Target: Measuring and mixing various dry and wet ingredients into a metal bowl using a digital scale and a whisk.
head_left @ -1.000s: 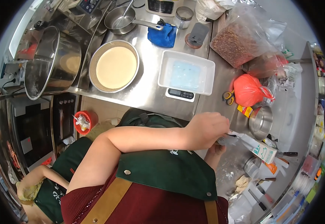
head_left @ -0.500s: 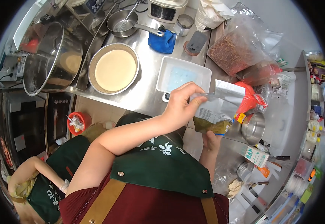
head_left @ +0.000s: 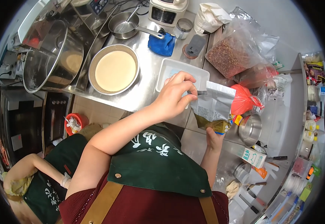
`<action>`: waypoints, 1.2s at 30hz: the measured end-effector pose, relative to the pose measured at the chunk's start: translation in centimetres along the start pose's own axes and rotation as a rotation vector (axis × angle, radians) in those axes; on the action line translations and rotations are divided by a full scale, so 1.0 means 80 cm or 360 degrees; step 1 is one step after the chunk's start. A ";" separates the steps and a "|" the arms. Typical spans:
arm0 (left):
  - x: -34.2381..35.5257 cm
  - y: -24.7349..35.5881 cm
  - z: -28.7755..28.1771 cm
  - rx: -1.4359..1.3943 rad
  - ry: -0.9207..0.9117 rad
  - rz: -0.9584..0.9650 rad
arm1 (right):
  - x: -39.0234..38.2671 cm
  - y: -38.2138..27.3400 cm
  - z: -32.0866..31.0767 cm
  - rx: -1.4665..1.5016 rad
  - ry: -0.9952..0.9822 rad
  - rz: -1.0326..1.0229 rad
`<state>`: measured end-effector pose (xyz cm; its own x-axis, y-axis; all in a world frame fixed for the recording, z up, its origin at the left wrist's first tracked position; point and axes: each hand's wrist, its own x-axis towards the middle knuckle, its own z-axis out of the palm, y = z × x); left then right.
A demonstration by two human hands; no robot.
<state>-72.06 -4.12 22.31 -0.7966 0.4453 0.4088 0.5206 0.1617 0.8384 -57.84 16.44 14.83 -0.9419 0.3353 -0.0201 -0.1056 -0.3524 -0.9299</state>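
My right hand (head_left: 214, 138) grips the bottom of a silver foil pouch (head_left: 213, 99) with a gold-green lower part, holding it tilted with its top edge raised. At the pouch's left edge is my left hand (head_left: 175, 93), thumb and fingers pinched. A thin greyish piece seems to run from those fingers toward the pouch; its kind cannot be made out. Just beyond the left hand sits a white rectangular tub (head_left: 185, 68), partly covered by the hand, with something pale blue inside. What is inside the pouch does not show.
A round pan of cream-coloured batter (head_left: 115, 71) stands left on the steel counter, near a big steel bowl (head_left: 63, 37). Behind are a saucepan with a whisk (head_left: 124, 25) and a blue cloth (head_left: 162, 44). Bagged brown pieces (head_left: 228, 56) lie right. Another person (head_left: 39, 175) is at lower left.
My left hand has moved left and slightly up from the pouch, now covering more of the white tub. The pouch has shifted slightly left, still in my right hand.
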 end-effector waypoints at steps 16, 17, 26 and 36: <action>-0.054 -0.056 -0.063 -0.0635 0.0005 -0.0422 | 0.044 -0.023 -0.033 -0.0962 0.0202 -0.0073; -0.072 -0.064 -0.065 -0.0600 -0.0028 -0.0530 | 0.049 -0.026 -0.032 -0.0961 0.0203 -0.0073; -0.195 -0.095 -0.051 -0.0312 0.0132 -0.1099 | 0.080 -0.031 -0.031 -0.1340 0.0062 -0.0153; -0.221 -0.118 -0.039 -0.0300 0.0348 -0.1250 | 0.089 -0.025 -0.039 -0.1347 0.0086 -0.0105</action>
<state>-63.80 -16.23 8.30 -0.9581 0.0806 -0.2749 -0.2554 0.1949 0.9470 -63.37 22.28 15.44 -0.9235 0.3808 0.0465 0.1343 0.4343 -0.8907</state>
